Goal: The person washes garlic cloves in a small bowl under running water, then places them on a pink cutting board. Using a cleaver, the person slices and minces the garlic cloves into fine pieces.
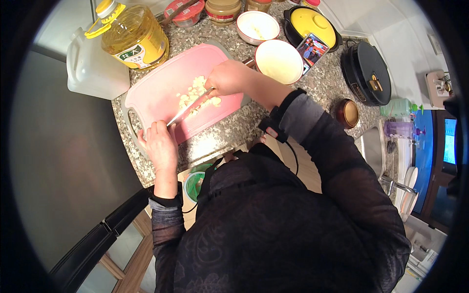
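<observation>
A pink cutting board with a grey rim (161, 88) lies on the speckled stone counter. Pale chopped pieces, perhaps garlic, (198, 88) are spread over its middle and right. My right hand (225, 78) grips the handle end of a kitchen knife (187, 110), whose blade slants down to the left across the pieces. At the blade's far end is my left hand (159, 137), its fingers closed on the tip over the board's near left edge. A white bowl (279, 61) stands just right of the board, and a second bowl (258, 27) behind it holds some pale bits.
A large oil bottle (135, 40) and a white plastic jug (97, 66) stand at the back left. Jars (222, 11) line the back. To the right are a yellow-lidded pot (311, 23), a leaning phone (313, 49), a black electric appliance (366, 73), a brown cup (347, 113) and a sink (370, 146).
</observation>
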A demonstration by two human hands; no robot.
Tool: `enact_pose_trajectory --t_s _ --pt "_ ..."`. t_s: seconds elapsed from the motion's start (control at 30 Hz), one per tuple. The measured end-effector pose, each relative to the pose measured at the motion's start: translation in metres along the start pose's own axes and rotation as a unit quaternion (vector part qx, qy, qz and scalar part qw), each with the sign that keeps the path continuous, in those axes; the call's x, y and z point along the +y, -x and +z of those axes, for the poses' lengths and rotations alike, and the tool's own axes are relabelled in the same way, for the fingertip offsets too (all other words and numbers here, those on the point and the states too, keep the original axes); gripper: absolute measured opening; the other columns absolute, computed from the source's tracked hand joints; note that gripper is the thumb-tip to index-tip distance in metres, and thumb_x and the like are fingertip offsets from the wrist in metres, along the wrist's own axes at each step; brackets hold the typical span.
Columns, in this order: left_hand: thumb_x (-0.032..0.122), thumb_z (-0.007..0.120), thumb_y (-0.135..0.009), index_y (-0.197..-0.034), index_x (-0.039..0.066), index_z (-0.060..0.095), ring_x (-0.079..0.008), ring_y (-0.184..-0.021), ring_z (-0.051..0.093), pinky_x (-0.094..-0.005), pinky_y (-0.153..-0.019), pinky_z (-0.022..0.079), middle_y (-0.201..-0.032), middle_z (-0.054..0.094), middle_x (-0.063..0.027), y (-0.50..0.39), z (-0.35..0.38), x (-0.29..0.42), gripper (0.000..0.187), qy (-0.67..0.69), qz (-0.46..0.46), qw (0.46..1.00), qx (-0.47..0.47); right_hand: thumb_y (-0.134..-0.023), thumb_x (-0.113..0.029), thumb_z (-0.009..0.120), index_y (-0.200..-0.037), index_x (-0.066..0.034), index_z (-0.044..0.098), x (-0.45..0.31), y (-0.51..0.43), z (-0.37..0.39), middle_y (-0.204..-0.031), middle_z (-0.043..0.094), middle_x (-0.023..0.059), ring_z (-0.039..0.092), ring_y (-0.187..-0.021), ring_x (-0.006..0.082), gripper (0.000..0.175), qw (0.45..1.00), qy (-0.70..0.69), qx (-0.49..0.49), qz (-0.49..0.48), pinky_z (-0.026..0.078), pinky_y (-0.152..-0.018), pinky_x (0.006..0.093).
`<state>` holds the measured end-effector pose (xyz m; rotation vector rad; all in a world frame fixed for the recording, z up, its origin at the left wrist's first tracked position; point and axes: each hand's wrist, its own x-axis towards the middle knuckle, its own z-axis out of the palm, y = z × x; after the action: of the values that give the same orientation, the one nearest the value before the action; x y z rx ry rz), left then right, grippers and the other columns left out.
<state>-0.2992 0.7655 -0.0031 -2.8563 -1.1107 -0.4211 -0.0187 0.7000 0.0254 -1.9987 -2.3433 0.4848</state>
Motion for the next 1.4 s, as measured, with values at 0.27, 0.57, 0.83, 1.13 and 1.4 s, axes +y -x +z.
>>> enact_pose_trajectory --t_s 0.27,0.57,0.83,1.13,1.4 --pt "0.024 0.066 -0.088 -0.09 0.009 0.058 -0.0255 -0.088 0.06 -0.0478 -0.1 0.034 -0.088 0.061 -0.0074 -0.011 -0.006 -0.005 0.017 0.017 0.021 1.0 0.001 -0.084 -0.041 0.068 -0.086 -0.0156 0.071 -0.005 0.003 -0.002 -0.077 0.068 0.009 0.067 -0.079 0.0321 0.026 1.0 0.016 -0.01 0.012 0.052 -0.068 0.0466" --pt "0.025 0.068 -0.087 -0.091 0.01 0.058 -0.0248 -0.089 0.061 -0.0489 -0.102 0.033 -0.088 0.061 -0.0064 -0.025 -0.004 -0.014 0.019 0.008 0.012 1.0 0.002 -0.084 -0.042 0.068 -0.09 -0.016 0.072 -0.004 -0.012 -0.016 -0.083 0.07 0.0085 0.068 -0.082 0.0319 0.027 0.999 0.021 -0.004 0.03 0.053 -0.07 0.046" --pt "0.025 0.069 -0.086 -0.091 0.009 0.058 -0.0262 -0.089 0.061 -0.0488 -0.101 0.034 -0.088 0.061 -0.0074 -0.021 0.0 -0.012 0.02 0.016 0.016 1.0 -0.005 -0.082 -0.046 0.067 -0.093 -0.0169 0.073 -0.003 -0.008 0.0 -0.089 0.071 0.0085 0.068 -0.087 0.0307 0.032 0.999 0.013 -0.018 0.044 0.053 -0.075 0.0455" --pt "0.026 0.064 -0.09 -0.092 0.009 0.058 -0.0257 -0.092 0.06 -0.0496 -0.102 0.033 -0.091 0.061 -0.0076 -0.079 -0.004 -0.02 0.018 -0.013 0.037 0.999 0.023 -0.084 -0.041 0.067 -0.093 -0.0188 0.073 0.023 -0.019 -0.03 -0.082 0.07 0.0113 0.069 -0.081 0.0325 0.024 0.992 0.044 0.094 0.077 0.055 -0.068 0.0463" --pt "0.027 0.066 -0.089 -0.093 0.01 0.058 -0.0269 -0.094 0.06 -0.0503 -0.102 0.032 -0.094 0.062 -0.0063 -0.094 0.024 -0.032 0.019 0.01 0.059 0.998 -0.03 -0.084 -0.039 0.068 -0.094 -0.013 0.073 0.001 -0.018 0.006 -0.086 0.071 0.0111 0.069 -0.085 0.0313 0.028 0.983 0.001 0.058 0.174 0.055 -0.073 0.045"
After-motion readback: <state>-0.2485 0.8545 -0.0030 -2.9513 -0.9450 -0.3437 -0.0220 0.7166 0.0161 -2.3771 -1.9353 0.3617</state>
